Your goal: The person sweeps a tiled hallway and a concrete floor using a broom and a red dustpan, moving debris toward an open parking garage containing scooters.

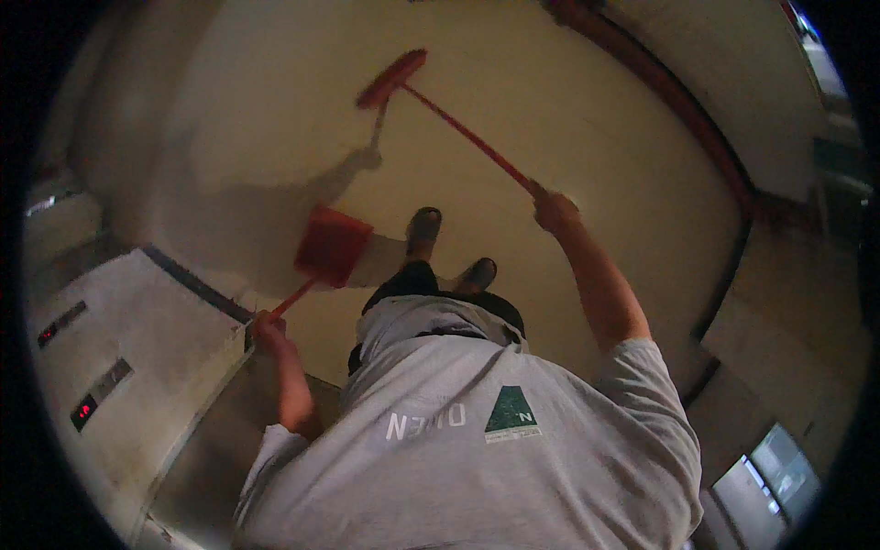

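Note:
My right hand point(555, 210) is wrapped round the end of a long red handle, part of a red broom point(394, 79). The broom's head is out in front of me over the pale floor, a little left of the handle's grip. Down at the left, my left hand point(269, 332) is closed on the short handle of a red dustpan point(333, 246). The dustpan's flat pan is forward of that hand, to the left of my feet. Whether it touches the floor I cannot tell. Any sweepings are too small to make out.
Pale floor point(513, 82) spreads ahead, with my shadow on it. A light panel point(119, 367) with small red displays stands close at the left. A dark red skirting point(678, 82) runs along the wall at the right. My shoes point(424, 226) are just below the dustpan's right side.

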Motion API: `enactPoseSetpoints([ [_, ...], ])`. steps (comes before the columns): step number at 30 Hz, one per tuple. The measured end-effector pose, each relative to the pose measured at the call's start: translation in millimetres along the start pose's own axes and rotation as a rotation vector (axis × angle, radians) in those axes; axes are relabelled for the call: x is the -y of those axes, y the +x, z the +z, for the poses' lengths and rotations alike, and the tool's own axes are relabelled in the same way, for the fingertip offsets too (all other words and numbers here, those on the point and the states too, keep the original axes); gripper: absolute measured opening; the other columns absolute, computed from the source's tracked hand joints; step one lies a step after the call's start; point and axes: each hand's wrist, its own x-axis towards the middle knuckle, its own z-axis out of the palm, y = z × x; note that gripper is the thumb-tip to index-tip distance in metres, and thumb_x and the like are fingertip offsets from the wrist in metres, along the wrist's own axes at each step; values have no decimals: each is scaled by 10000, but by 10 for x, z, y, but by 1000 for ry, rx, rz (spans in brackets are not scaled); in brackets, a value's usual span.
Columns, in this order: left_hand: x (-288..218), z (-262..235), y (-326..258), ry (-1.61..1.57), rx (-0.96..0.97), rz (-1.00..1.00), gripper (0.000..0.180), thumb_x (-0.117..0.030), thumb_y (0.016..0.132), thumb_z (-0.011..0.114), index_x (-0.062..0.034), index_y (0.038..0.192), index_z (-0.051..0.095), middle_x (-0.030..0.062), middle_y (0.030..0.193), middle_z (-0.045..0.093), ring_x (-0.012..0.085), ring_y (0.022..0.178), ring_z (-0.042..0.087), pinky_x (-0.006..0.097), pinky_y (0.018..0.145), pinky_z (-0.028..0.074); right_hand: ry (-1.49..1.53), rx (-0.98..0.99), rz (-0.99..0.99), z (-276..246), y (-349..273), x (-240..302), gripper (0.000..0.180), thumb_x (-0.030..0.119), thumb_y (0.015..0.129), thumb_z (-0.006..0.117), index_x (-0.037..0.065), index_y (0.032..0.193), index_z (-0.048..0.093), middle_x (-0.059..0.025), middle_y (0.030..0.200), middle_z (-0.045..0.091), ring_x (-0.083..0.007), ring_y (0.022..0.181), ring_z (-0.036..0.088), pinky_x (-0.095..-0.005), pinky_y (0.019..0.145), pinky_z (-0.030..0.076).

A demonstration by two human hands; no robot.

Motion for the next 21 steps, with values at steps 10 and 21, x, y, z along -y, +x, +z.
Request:
enactPoseSetpoints([
  [10, 67, 637, 161, 516, 374, 387, 67, -118, 779, 525, -53, 775, 541, 50, 772, 520, 157, 648, 489, 275, 521, 384, 151, 84, 490, 1530, -4635, -2374, 541, 117, 864, 519, 280, 1364, 391, -159, 952, 633, -348, 823, 618, -451, 697, 502],
  [21, -227, 2317, -1742, 152, 631, 168, 184, -131, 784, 590, 12, 898, 572, 122, 873, 556, 233, 785, 565, 312, 689, 504, 181, 273, 1028, 2201, -7434, -2451, 340, 383, 861, 539, 227, 1153, 618, -145, 944, 662, -354, 892, 626, -465, 771, 496],
])
